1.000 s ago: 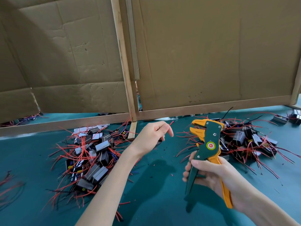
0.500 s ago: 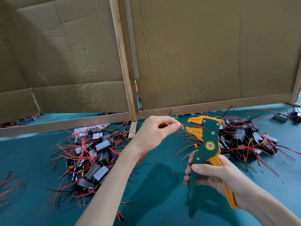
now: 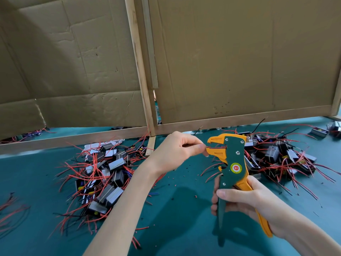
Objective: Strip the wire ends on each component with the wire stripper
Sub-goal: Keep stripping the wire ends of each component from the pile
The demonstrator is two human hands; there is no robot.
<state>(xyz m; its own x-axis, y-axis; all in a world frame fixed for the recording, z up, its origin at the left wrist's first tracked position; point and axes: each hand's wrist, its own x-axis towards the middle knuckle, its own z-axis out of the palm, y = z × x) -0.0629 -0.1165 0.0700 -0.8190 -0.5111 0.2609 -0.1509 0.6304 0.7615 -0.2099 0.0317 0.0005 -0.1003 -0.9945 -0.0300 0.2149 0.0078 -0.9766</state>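
My right hand grips the handles of a green and orange wire stripper, held upright with its jaws pointing left. My left hand pinches a thin red wire between thumb and forefinger and holds its end in the stripper's jaws. The component on that wire is hidden inside my left hand. A heap of black components with red wires lies on the left of the green table. A second heap lies on the right, behind the stripper.
A cardboard screen on a wooden frame stands across the table behind both heaps. Loose red wires lie at the left edge. Small insulation scraps dot the table between the heaps. More components sit at the far right.
My left hand has moved right and brought the red wire's end into the stripper's jaws. The stripper has shifted slightly left and up in my right hand.
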